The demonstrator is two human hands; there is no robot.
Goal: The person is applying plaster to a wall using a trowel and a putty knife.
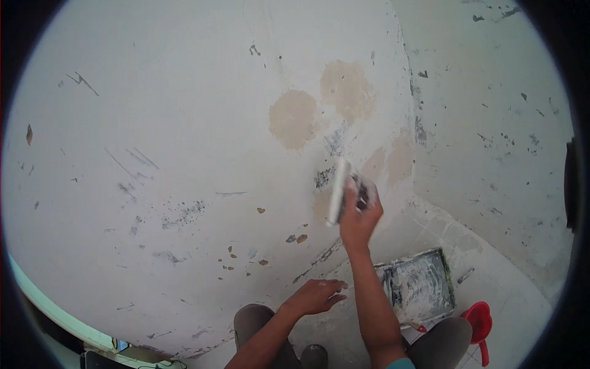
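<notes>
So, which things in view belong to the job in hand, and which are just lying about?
Likely part of the job:
white-edged tool in the right hand
patched wall
smeared tray
red-handled item at the tray, probably

Seemingly incidental:
red dipper, though possibly used too
dark object at the right edge, kind unclear

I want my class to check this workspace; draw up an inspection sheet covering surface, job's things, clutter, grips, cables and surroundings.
Surface: white wall, scuffed and chipped, with tan patches.
Job's things: blurred white-edged tool, wall contact unclear; dark tray smeared with white material.
Clutter: red scoop right of the tray; reddish item at the tray's near edge, kind unclear.
Grips: right grip closed on the tool; left grip open, nothing visibly held.
Cables: thin dark cable, lower left.
Surroundings: adjoining marked wall; pale floor.
</notes>
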